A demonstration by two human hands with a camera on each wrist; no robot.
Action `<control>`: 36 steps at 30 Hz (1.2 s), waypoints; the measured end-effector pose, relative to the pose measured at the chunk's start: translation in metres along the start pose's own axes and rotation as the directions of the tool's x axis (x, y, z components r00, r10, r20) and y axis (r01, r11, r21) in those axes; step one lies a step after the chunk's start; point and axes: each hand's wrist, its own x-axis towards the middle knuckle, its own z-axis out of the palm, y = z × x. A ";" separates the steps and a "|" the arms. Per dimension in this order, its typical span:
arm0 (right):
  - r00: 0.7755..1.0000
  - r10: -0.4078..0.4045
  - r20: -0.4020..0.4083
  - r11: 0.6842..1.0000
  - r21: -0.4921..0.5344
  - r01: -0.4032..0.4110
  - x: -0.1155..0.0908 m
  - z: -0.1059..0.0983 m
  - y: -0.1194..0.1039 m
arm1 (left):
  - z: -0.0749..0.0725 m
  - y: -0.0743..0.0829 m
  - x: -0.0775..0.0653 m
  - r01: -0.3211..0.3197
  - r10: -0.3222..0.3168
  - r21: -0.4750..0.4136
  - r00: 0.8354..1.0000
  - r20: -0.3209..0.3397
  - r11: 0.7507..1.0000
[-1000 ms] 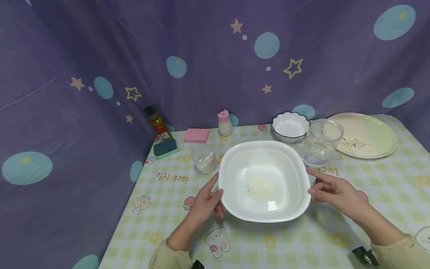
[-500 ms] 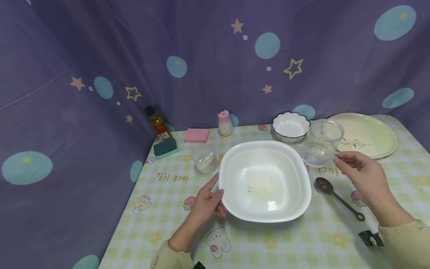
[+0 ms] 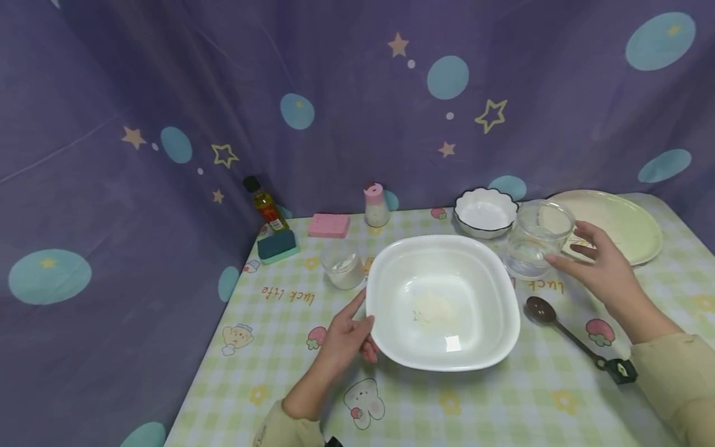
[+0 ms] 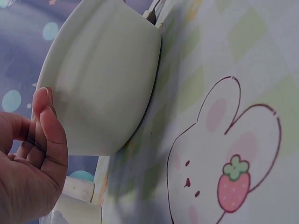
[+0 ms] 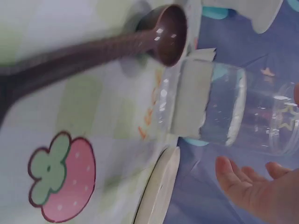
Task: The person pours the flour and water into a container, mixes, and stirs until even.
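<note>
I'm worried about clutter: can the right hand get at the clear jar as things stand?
Probably yes: the right hand is beside the clear jar, fingers apart, and nothing seems to stand between them. The spoon lies nearer the person, apparently out of the way.

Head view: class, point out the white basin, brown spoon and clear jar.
White basin [image 3: 447,364], head view: near rim.
Brown spoon [image 3: 572,337], head view: handle.
Clear jar [image 3: 527,240], head view: side wall.

White glossy basin [image 3: 441,264] upright on checked tablecloth [image 3: 491,419], clear open-topped jar [image 3: 533,245], standing beside basin's far-right corner
</note>
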 end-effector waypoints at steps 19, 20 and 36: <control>0.994 -0.066 0.082 0.997 0.049 0.062 0.030 0.016 0.011 | 0.000 -0.003 0.000 -0.006 0.006 -0.030 1.000 -0.005 1.000; 0.994 -0.068 0.079 0.997 0.052 0.064 0.030 0.016 0.011 | 0.000 -0.003 0.000 -0.012 0.012 -0.032 1.000 -0.001 0.999; 0.999 -0.033 0.036 0.999 -0.019 0.034 0.038 0.024 0.015 | 0.002 -0.002 0.000 -0.034 0.035 -0.052 0.999 0.007 0.998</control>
